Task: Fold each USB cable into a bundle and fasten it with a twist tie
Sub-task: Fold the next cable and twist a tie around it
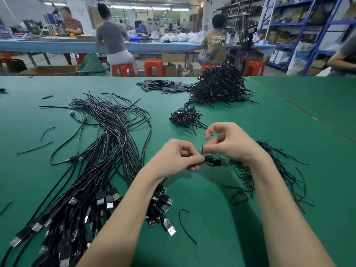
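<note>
I am watching both hands working just below the middle of the frame, above a smooth green tabletop (250,237). The left hand (178,156) is curling its fingers and pinching a small folded USB cable bundle (212,162), a tight knot of glossy black cord sitting between the two hands. The right hand (230,144) is pinching the thin, wiry black twist tie (202,150) that is sticking up from the bundle, its index finger arching loosely above.

Across the left of the frame a thick sheaf of loose USB cables (107,151) is fanning out, their boxy metal-tipped plugs lying toward the lower left. Under the right wrist, a bristly heap of spare twist ties (269,170) is spreading toward the right. In the upper middle I am seeing a small cluster of tied bundles (185,116) and behind it a large tangled mound of finished bundles (219,85).
</note>
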